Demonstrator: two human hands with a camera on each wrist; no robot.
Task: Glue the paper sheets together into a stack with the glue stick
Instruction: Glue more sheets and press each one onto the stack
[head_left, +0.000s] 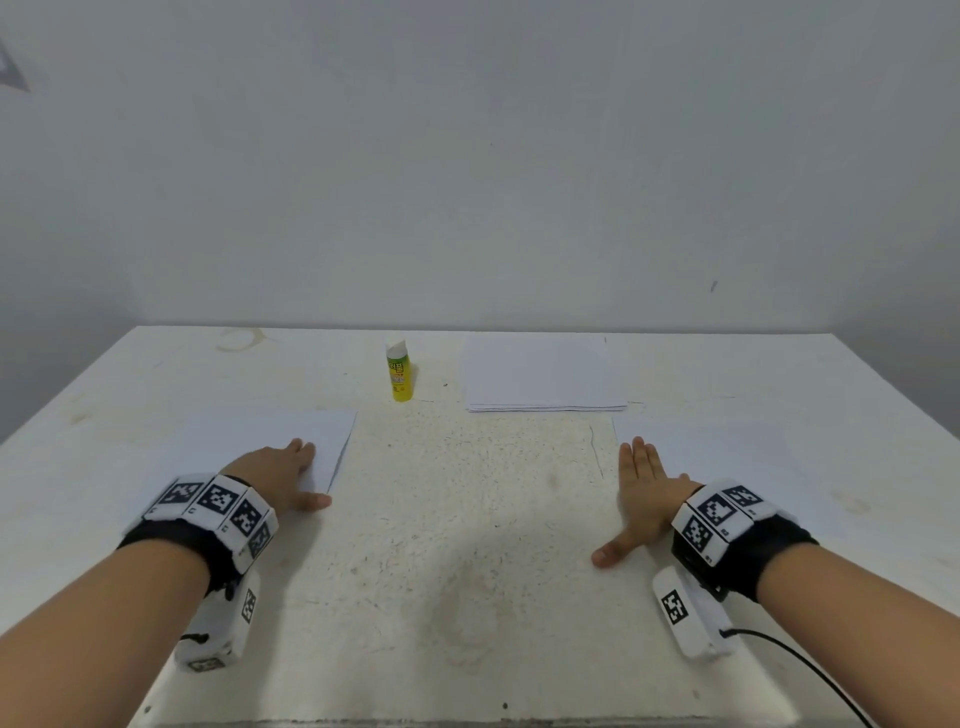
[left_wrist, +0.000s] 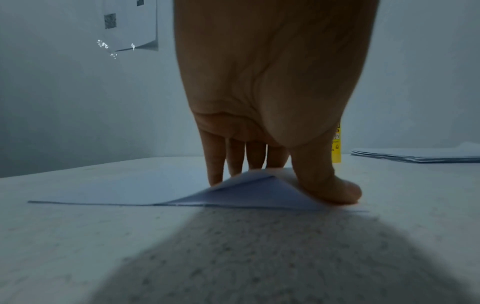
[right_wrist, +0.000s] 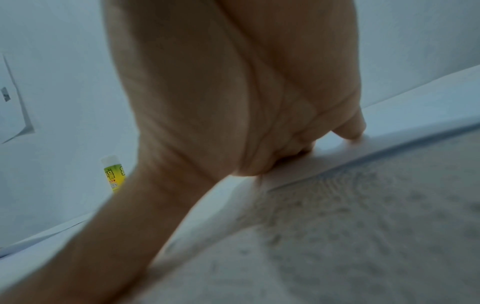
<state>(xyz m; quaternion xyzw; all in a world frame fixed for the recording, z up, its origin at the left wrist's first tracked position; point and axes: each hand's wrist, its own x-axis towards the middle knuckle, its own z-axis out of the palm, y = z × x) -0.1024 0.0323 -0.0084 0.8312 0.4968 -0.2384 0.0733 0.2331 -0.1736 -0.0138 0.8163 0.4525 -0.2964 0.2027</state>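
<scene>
A yellow-green glue stick (head_left: 400, 371) with a white cap stands upright at the back middle of the white table (head_left: 467, 545). To its right lies a stack of white paper sheets (head_left: 543, 374). My left hand (head_left: 311, 475) rests on a single sheet (head_left: 270, 441) at the left. In the left wrist view its straight fingers (left_wrist: 233, 164) press on that sheet (left_wrist: 116, 189) and the thumb sits at the near corner, which buckles upward. My right hand (head_left: 623, 501) lies flat, thumb spread, on the left edge of another sheet (head_left: 727, 452). The glue stick (left_wrist: 336, 148) (right_wrist: 114, 174) shows behind both hands.
A rough, worn patch covers the table's middle between my hands. A black cable (head_left: 810, 670) trails from the right wrist unit toward the front right edge. A wall runs right behind the table, with a marker sheet (left_wrist: 130, 24) stuck on it.
</scene>
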